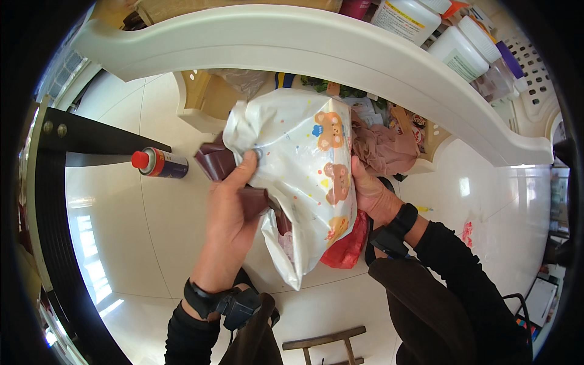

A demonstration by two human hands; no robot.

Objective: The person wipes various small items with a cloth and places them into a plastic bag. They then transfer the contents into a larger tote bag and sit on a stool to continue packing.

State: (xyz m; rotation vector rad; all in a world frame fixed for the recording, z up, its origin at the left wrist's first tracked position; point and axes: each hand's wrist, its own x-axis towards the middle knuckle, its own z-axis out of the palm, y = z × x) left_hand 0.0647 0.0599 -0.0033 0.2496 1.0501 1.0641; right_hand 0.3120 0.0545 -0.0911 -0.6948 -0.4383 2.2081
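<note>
Between my hands is a white plastic bag (292, 146) printed with cartoon bears, bulging with something inside. My left hand (228, 219) grips its open edge, thumb on top, together with a glossy dark maroon sheet (216, 159) that pokes out of the opening. Against the bag's right side, my right hand (376, 196) has its thumb on the printed edge; its other fingers are hidden. Inside the lower opening a bit of pinkish wrapping (286, 244) shows. The rest of the contents cannot be seen.
A white plastic rack (283, 36) spans the view ahead, with white bottles (461, 52) on top. Its lower shelf holds dusty-pink cloth (385, 146). A red plastic bag (349, 246) is behind the white one. On the left stands a red-capped spray can (164, 163); a wooden stool (326, 340) is below.
</note>
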